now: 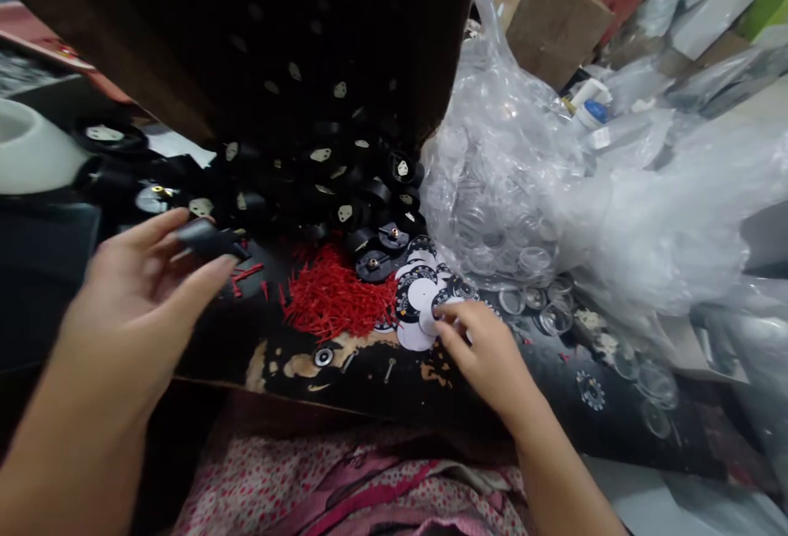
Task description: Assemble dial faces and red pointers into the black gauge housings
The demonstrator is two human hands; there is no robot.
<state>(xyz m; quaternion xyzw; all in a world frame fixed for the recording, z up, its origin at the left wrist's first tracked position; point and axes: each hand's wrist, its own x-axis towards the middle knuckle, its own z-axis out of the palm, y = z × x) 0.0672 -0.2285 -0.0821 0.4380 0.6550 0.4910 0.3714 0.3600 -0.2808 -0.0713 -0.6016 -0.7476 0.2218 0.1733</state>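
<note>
My left hand [148, 281] is closed around a black plastic housing [206, 239], held above the left part of the table and blurred. My right hand [477, 347] reaches into a loose pile of round paper dials [423, 294], some white side up, others showing black printed faces. Its thumb and fingers pinch at the edge of one dial; the fingertips partly hide it. Left of the dials lies a heap of small red pointers [336, 294]. Behind it are black round housings, two of which [373, 263] show a brass-coloured centre post.
A large dark box [320, 35], open toward me, holds more black housings. Clear plastic bags [492, 175] of transparent round covers stand at the right, with loose covers [556, 318] before them. A white round container [34, 146] stands far left. Small metal pieces [390, 369] lie near the front edge.
</note>
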